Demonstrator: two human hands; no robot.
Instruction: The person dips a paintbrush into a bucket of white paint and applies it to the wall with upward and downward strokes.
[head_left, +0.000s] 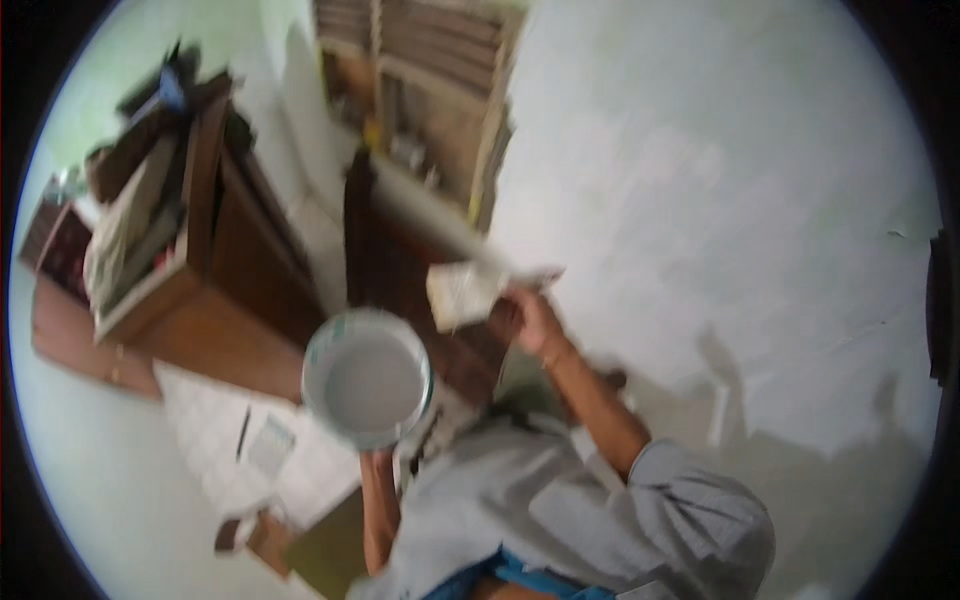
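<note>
A round white bucket (313,372) with greyish-white paint (375,385) inside is held up in front of my body. My left hand (376,460) supports it from below at its near edge, and most of those fingers are hidden beneath the bucket. To the right of it and a little higher, my right hand (533,322) is closed around the handle of a wide, flat paintbrush (465,294). Its pale, broad head points left, toward the space beyond the bucket, and does not touch it. The picture is blurred there.
A patchy white and pale green wall (720,180) rises close on my right. A wooden cabinet (225,320) piled with cloths stands at the left, with a dark brown wooden piece (400,260) beyond the bucket. A window opening (430,100) with slats is ahead. Pale floor tiles (215,440) lie below.
</note>
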